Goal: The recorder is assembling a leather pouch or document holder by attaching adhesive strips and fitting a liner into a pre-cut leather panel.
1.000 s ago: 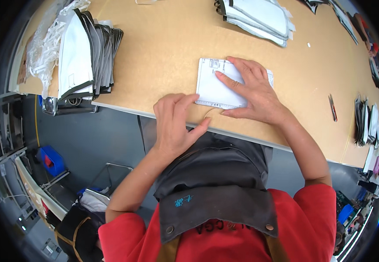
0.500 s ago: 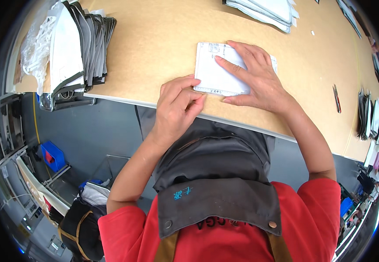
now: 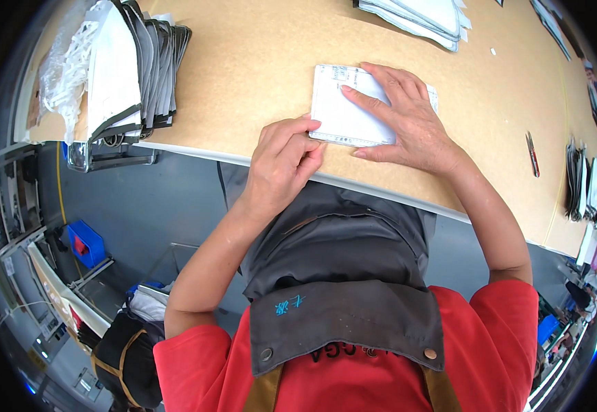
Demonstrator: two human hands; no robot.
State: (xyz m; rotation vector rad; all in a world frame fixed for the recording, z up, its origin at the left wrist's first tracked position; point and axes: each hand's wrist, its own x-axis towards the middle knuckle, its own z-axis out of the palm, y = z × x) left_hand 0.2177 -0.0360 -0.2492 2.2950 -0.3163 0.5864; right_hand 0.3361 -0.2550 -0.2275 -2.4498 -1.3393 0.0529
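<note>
The white piece (image 3: 353,117), marked with dark print, lies flat on the table (image 3: 243,75) close to its near edge, in front of the person. The right hand (image 3: 408,123) rests spread over its right side, fingers extended and gripping nothing, pressing from above. The left hand (image 3: 281,154) is at the near left corner, a fingertip on the piece and the thumb bunched by its near edge; I cannot tell whether they pinch it. At the far left, a clear plastic bag (image 3: 52,86) appears to hold white straps (image 3: 82,62), though the curved rim of the view blurs them. Just right of it stands a dark-edged stack (image 3: 114,86) of white and grey panels. Below the table on the left, a blue bin (image 3: 94,253) has something red (image 3: 79,245) in it. Another stack (image 3: 415,22) lies at the far side; a red-handled tool (image 3: 533,156) lies on the right, near dark and white bundles (image 3: 577,182).
</note>
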